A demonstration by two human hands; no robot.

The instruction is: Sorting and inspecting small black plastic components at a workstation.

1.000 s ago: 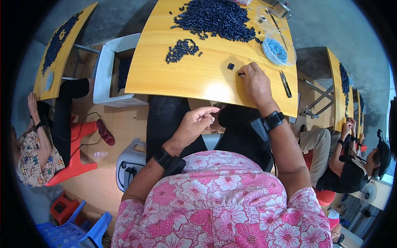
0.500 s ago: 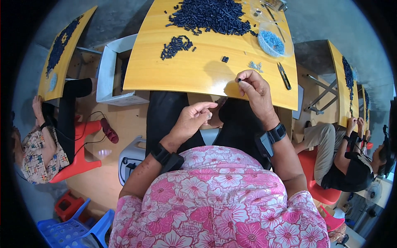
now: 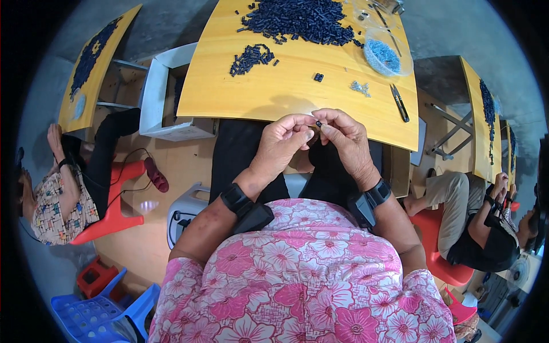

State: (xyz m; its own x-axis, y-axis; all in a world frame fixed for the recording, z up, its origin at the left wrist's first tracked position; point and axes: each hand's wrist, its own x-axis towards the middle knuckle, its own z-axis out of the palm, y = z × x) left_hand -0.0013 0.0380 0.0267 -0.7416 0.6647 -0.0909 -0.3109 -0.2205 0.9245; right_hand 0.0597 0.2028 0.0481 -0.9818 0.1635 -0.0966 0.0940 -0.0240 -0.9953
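My right hand (image 3: 349, 143) pinches a small black tubular piece (image 3: 319, 123) between thumb and forefinger, just off the front edge of the table. Close beside it, my left hand (image 3: 283, 143) has its thumb and forefinger drawn together, the fingertips almost touching the piece. Whatever the left fingertips hold, if anything, is too small to make out. Beyond my hands, a pair of black pieces (image 3: 318, 77) and a few tiny clear parts (image 3: 360, 88) lie on the yellow table (image 3: 217, 103).
A large heap of black pieces (image 3: 297, 22) and a smaller pile (image 3: 251, 59) lie farther back. At the right are a clear bowl of light-blue parts (image 3: 382, 57) and black-handled snips (image 3: 400, 103). A white box (image 3: 154, 103) stands left; people sit at tables either side.
My left hand has moved up and right to meet my right hand, which came slightly left and down with the black piece. The view has shifted a little.
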